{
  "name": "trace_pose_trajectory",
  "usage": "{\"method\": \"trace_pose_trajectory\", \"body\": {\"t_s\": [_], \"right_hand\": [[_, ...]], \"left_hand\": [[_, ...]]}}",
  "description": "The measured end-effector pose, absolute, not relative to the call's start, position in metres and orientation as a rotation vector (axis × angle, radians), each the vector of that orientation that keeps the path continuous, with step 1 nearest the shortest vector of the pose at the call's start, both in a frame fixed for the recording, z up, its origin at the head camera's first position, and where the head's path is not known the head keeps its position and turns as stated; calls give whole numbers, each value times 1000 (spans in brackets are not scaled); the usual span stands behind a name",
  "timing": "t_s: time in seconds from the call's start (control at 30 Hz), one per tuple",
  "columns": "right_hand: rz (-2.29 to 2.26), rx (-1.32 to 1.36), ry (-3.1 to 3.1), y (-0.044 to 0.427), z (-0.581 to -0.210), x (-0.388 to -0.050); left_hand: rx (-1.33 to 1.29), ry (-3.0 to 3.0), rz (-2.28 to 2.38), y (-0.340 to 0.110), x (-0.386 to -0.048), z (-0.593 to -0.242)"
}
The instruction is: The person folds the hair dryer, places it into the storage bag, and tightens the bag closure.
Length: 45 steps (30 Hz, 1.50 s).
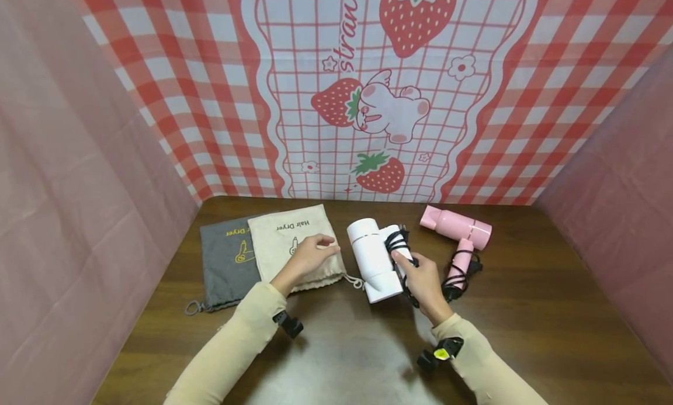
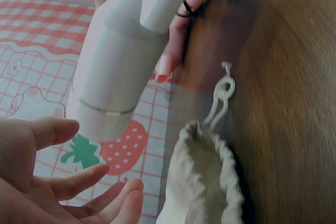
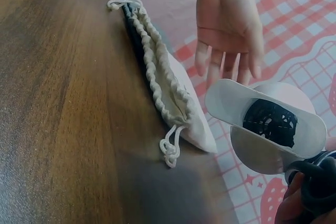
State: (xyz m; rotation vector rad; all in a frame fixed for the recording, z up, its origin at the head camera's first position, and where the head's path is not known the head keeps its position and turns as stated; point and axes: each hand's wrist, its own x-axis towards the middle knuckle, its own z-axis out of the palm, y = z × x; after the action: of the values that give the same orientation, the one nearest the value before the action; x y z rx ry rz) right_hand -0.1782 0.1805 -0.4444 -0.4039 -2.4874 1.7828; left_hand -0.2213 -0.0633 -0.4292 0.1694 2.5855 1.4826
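A white hair dryer with a black cord wound on its folded handle is in the right hand, whose fingers and thumb grip the handle. In the right wrist view its flat nozzle faces the camera. The left hand hovers over the cream drawstring bag, fingers loosely bent and holding nothing; the left wrist view shows this hand apart from the white dryer. The cream bag overlaps a grey bag.
A pink hair dryer with a black cord around its handle lies at the right on the wooden table. A checked cloth with strawberries hangs behind the table, and pink curtains stand at the sides.
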Motion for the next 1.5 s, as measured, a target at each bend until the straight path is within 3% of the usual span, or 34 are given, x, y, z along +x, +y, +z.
{"method": "trace_pose_trajectory", "body": {"t_s": [0.73, 1.0, 1.5], "right_hand": [[1779, -420, -2483, 188, -442, -176], [1779, -431, -2485, 191, -444, -178], [1763, -438, -2513, 194, -444, -176]], "left_hand": [[238, 2923, 874, -116, -218, -446], [412, 2928, 730, -119, -212, -457], [454, 2905, 621, -120, -209, -465]]}}
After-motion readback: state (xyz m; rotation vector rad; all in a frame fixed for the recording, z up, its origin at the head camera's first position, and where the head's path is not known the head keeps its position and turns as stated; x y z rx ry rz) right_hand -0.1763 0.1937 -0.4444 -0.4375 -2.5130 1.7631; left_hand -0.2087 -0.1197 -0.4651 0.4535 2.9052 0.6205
